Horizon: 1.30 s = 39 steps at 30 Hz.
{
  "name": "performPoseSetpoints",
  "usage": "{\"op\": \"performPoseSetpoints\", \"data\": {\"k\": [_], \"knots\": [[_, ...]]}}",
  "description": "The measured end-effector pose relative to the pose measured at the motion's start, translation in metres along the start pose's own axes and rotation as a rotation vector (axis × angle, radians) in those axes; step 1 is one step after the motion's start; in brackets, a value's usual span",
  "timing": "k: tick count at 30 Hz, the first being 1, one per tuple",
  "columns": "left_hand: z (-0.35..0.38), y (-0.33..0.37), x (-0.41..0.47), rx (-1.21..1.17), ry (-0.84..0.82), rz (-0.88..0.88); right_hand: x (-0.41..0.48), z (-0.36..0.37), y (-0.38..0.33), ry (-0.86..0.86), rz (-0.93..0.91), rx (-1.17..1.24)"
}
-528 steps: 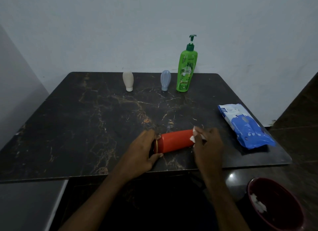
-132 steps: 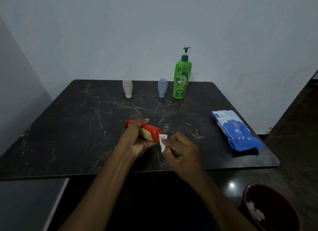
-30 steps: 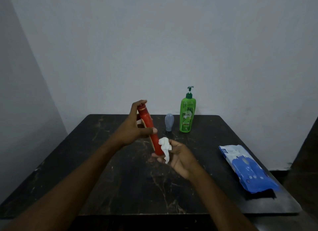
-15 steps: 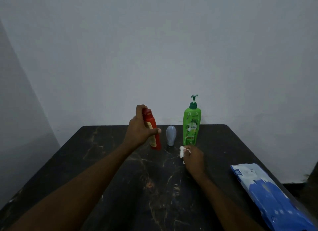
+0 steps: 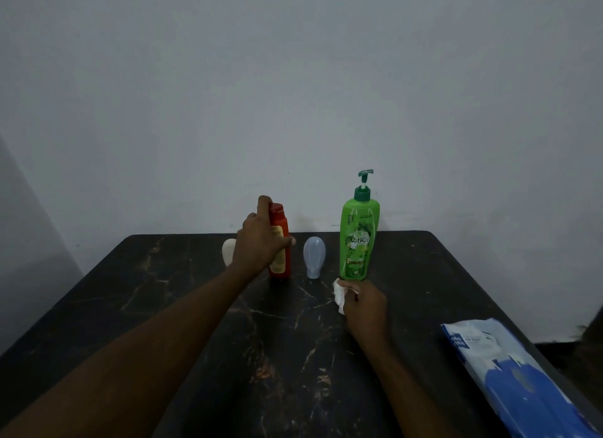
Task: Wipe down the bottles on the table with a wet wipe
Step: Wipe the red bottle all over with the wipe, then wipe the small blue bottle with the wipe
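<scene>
Bottle [image 5: 282, 223], red, upright in closed left grip [image 5: 257, 245]; crumpled wipe [image 5: 339, 296] in closed right grip [image 5: 365, 304].

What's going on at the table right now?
The left hand grips the red bottle, upright in the back row between the white bottle and blue bottle. The right hand pinches a crumpled wet wipe at the foot of the green pump bottle. The wipe pack lies to the right.

The green pump bottle [image 5: 357, 241] has the word "Vatika" in white letters on its front label. The yellow label on the red bottle [image 5: 281, 238] is too blurred to read. The white print on the wipes pack [image 5: 509, 372] is also not readable.
</scene>
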State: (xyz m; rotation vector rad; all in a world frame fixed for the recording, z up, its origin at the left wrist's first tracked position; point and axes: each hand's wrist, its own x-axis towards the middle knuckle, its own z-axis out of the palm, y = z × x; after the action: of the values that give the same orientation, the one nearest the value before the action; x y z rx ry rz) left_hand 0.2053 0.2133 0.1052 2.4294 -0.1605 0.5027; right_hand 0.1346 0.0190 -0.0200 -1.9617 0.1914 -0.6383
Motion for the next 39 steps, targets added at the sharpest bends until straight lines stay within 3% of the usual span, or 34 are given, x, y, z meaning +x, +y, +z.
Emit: {"op": "performPoseSetpoints", "data": {"k": [32,34,36,39], "knots": [[-0.003,0.014,0.006,0.219,-0.126,0.025,0.001,-0.003,0.0,-0.033,0.099,0.003],[-0.004,0.019,0.004,0.469,-0.009,0.154,0.001,-0.004,-0.001,-0.028,0.096,0.02],[-0.005,0.03,0.0,0.663,0.11,0.447,0.001,-0.004,-0.001,-0.027,0.096,0.041],[0.008,0.047,-0.006,0.752,0.089,0.851,-0.001,-0.004,0.0,-0.027,0.117,0.068]]}}
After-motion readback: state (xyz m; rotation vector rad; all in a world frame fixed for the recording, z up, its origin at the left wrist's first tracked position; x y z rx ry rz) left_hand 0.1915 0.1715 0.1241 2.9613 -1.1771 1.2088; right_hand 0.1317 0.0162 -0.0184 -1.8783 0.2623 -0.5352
